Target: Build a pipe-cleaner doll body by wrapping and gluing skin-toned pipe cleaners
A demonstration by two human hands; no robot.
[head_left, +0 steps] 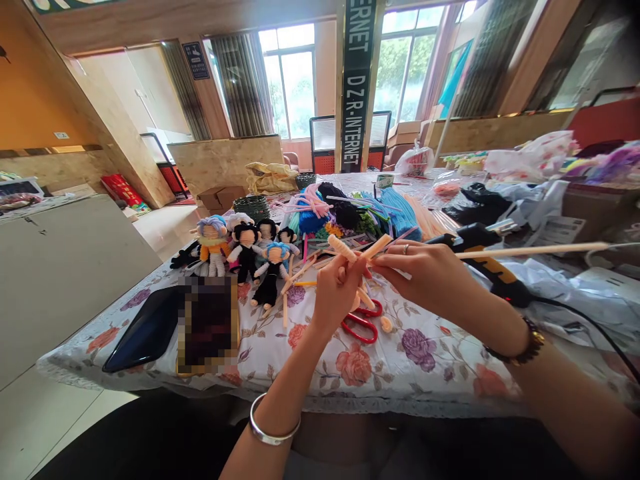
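Observation:
My left hand (343, 287) is closed around a peach pipe cleaner piece (341, 247), whose wound, thick end sticks up above the fingers. Close beside it, my right hand (417, 270) pinches the peach strand near the left fingertips. A long peach pipe cleaner (530, 251) stretches to the right from behind the right hand. Under the hands lie red-handled scissors (361, 330), partly hidden, and a small peach coil (386, 324). Several small pipe cleaner dolls (270, 273) are grouped left of my hands.
A glue gun (493, 273) with a black cable lies right, behind my right wrist. Bundles of coloured pipe cleaners (400, 210) fill the table's back. A dark tablet (145, 327) and a blurred yellow-edged device (207, 327) lie left on the flowered tablecloth (320, 380). Plastic bags (540, 200) crowd the right.

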